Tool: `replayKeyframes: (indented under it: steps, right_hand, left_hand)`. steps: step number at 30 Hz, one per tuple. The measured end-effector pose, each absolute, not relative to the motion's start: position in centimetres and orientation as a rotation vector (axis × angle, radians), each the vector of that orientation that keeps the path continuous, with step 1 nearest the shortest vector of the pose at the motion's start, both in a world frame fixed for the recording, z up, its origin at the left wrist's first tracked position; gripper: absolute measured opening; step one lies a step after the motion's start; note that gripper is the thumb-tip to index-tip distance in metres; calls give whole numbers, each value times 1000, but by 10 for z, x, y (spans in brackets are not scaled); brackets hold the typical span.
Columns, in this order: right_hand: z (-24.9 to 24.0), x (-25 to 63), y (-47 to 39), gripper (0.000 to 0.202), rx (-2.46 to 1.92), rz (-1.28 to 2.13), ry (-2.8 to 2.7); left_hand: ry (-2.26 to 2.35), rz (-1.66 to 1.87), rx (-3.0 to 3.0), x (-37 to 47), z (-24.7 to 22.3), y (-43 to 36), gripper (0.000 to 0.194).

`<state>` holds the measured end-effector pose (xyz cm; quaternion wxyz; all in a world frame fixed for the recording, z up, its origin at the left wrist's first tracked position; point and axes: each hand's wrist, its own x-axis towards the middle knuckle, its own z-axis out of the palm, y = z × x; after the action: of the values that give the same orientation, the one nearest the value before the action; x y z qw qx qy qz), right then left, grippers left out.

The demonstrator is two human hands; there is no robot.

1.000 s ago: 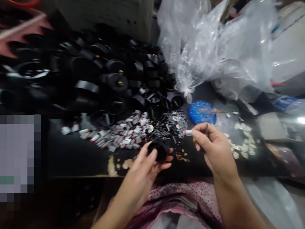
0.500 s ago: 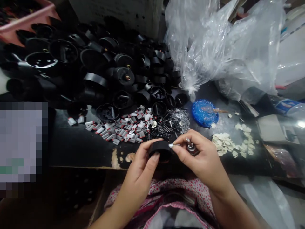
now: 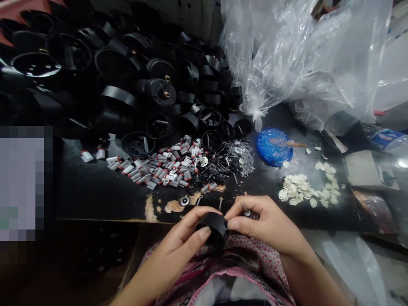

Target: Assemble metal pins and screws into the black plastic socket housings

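My left hand is closed around a round black plastic housing, its thumb over the near rim and its open side partly toward me. At the right side of that housing, my right hand pinches with thumb and forefinger; whatever sits between the fingertips is hidden. Tucked in the same hand is a screwdriver with a metal tip and a dark handle. Just beyond the hands lie a small ring-shaped part, a thin metal pin and a pile of grey sleeves with red ends.
Many black housings are heaped at the back left. Small springs and clear pieces lie mid-table. Rightward are a blue lid with a brown stick, cream flat plates, a cardboard box and clear plastic bags.
Both hands have come down toward my lap with the housing. The small light-coloured piece with a spring in my right fingertips now meets the housing's side and is out of sight.
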<state>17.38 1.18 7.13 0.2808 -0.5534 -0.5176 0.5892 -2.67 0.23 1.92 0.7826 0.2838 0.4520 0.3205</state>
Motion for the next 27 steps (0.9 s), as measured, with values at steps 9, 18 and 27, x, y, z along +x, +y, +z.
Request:
replayKeyframes:
  steps: [9,18,27]
  right_hand:
    - [39,154,40,16,-2106,403,-2117]
    - [49,152,20,7,-1708,639,-1887]
    - [47,150,12,15,-1562,569,-1865]
  left_hand:
    - [1000,965,307,-15,10,7,22]
    - [914,1010,201,-4,22,19,19]
    - [912,1058,166,3,24,15,16]
